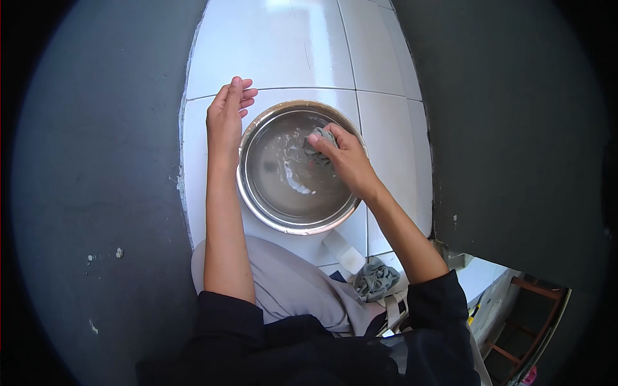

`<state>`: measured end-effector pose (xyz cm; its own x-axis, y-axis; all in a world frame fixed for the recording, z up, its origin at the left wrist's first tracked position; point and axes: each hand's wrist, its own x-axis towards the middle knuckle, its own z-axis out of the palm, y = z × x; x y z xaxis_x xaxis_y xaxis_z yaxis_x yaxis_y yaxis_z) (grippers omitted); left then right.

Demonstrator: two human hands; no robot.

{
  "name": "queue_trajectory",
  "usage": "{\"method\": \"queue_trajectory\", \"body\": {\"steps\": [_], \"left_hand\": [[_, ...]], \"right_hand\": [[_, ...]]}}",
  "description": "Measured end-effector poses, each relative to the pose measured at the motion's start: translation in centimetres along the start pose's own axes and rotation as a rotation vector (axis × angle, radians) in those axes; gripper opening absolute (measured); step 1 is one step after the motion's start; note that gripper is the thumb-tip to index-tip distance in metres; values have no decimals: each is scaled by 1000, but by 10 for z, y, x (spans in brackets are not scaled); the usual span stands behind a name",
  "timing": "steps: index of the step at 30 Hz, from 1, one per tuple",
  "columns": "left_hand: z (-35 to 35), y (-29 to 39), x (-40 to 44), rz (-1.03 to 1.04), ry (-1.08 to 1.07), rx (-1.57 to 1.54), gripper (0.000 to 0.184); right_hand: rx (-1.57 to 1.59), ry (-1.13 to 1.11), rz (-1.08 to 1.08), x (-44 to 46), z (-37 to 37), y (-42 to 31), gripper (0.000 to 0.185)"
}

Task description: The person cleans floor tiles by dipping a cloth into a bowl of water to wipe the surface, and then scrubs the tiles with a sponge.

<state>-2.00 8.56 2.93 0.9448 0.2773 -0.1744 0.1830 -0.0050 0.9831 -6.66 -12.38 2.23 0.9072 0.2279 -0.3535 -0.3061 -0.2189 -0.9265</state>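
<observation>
A round metal basin (301,229) of cloudy water rests on white floor tiles. At its right side my right hand (344,153) grips a wet grey cloth (320,145), thumb and fingers closed round it, over the water. My left hand (232,103) is raised beside the basin's upper left rim, empty, its fingers somewhat apart and slightly curled.
Below the basin lie a white block-like object (345,253) and a crumpled grey-green cloth (376,279), near my foot. Dark walls (96,161) stand on both sides. A brown wooden frame (531,321) shows at the lower right.
</observation>
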Motion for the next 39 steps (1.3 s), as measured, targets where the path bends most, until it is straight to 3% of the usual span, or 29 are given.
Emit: {"method": "queue_trajectory", "body": {"steps": [4, 7, 9, 11, 20, 32, 35, 38, 39], "left_hand": [[0, -1, 1, 10, 1, -2, 56], [-1, -1, 1, 11, 2, -5, 56], [-2, -2, 1, 7, 1, -10, 56], [-2, -3, 2, 6, -4, -10, 56], [0, -1, 0, 9, -3, 7, 55], [0, -1, 1, 2, 3, 11, 55], [0, 0, 0, 3, 3, 7, 55], [0, -1, 1, 9, 1, 3, 55], [-1, -1, 1, 11, 2, 4, 55]], "right_hand": [[-146, 15, -25, 1, 10, 18, 14], [-556, -18, -529, -4, 20, 26, 18], [-714, -32, -581, -5, 24, 27, 7], [-875, -45, -635, -5, 27, 28, 10], [-883, 153, -867, 0, 33, 24, 29], [-796, 155, -888, -5, 43, -1, 29], [-719, 120, -655, -1, 36, -4, 30], [-753, 85, -348, 7, 22, -8, 13], [-739, 79, -443, 7, 20, -5, 12]]}}
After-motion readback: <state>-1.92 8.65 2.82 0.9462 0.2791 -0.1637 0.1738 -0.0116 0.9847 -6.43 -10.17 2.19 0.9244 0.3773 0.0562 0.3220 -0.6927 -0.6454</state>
